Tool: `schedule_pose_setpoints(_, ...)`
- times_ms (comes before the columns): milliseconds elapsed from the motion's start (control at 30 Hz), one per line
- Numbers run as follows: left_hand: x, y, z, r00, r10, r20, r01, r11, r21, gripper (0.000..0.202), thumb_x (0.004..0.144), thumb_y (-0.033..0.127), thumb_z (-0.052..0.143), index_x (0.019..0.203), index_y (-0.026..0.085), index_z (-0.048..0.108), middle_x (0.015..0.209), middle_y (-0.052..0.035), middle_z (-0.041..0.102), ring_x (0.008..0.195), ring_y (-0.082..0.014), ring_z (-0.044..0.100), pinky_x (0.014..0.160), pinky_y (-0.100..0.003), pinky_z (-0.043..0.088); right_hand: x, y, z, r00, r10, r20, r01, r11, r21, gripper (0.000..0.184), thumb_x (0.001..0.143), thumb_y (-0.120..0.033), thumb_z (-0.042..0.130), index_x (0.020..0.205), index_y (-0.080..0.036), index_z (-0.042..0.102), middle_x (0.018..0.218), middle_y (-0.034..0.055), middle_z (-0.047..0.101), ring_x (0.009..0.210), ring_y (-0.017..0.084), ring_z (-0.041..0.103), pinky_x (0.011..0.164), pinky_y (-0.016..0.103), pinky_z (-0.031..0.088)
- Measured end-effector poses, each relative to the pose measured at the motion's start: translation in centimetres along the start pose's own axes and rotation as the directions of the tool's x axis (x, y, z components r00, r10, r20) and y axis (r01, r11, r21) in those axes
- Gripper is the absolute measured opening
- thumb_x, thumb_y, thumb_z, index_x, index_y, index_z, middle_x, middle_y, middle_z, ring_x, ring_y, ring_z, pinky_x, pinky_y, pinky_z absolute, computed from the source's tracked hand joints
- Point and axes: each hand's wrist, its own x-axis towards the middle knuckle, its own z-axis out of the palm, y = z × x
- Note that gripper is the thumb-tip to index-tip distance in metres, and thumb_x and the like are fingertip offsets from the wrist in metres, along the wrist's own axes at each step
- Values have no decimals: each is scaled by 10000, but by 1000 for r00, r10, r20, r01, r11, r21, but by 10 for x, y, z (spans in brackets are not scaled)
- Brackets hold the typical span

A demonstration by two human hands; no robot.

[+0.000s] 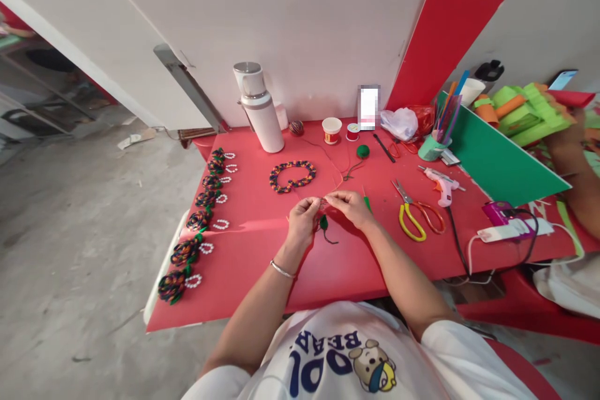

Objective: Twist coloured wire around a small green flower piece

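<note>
My left hand (302, 220) and my right hand (350, 207) meet over the red table (262, 262), both pinched on a small red yarn piece (324, 202) between them. A dark green bit with a loose thread (325, 225) hangs just below my fingers. A thin strand runs from the piece back toward a green yarn ball (362, 151). A multicoloured yarn ring (291, 175) lies just beyond my hands. A green crochet hook (366, 200) rests beside my right hand.
Several yarn flowers with bead loops (197, 220) line the table's left edge. A white flask (259, 107), small cup (332, 130), yellow scissors (412, 212), glue gun (441, 184), power strip (509, 229) and green board (497, 156) stand around. Another person's arm (579, 169) is at right.
</note>
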Motion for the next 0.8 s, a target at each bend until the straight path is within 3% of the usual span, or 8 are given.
schedule_pose_setpoints(133, -1, 1, 0, 1000, 2, 0, -2, 1000, -6, 536, 562, 535, 944, 802, 153, 654, 640, 27, 629, 391, -32, 403, 352, -185, 223, -3, -4, -1, 992, 111, 61, -115, 990, 76, 306, 735, -425, 794, 923, -183, 803, 818, 32, 783, 757, 178, 691, 744, 295, 507)
schedule_pose_setpoints(333, -2, 2, 1, 999, 44, 9, -44, 999, 2, 504, 555, 499, 955, 766, 148, 661, 627, 22, 615, 469, -52, 480, 425, -181, 334, -2, -7, 1, 991, 101, 82, -111, 985, 128, 290, 728, -451, 785, 820, -176, 790, 799, 31, 767, 736, 160, 656, 754, 301, 487)
schedule_pose_setpoints(433, -3, 0, 2, 998, 47, 33, -48, 999, 8, 479, 584, 492, 943, 756, 154, 651, 609, 29, 596, 470, -55, 468, 438, -187, 348, 2, -4, 2, 988, 151, 19, -152, 966, 211, 312, 686, -484, 789, 760, -188, 729, 667, -19, 671, 619, 126, 565, 636, 278, 430)
schedule_pose_setpoints(600, -1, -4, 0, 997, 71, 27, -72, 997, 23, 436, 627, 473, 924, 767, 163, 651, 612, 31, 602, 469, -60, 480, 458, -195, 385, 7, -1, 3, 976, 214, -36, -200, 951, 234, 378, 658, -553, 769, 746, -224, 605, 516, -105, 392, 471, 80, 297, 482, 249, 247)
schedule_pose_setpoints(800, 4, -4, -6, 988, 141, -63, -138, 989, 57, 385, 642, 414, 924, 794, 157, 681, 705, -3, 680, 519, -77, 567, 493, -199, 437, 6, 0, 5, 984, 177, -11, -172, 967, 185, 414, 721, -621, 712, 761, -246, 540, 528, -96, 381, 479, 94, 310, 472, 249, 244)
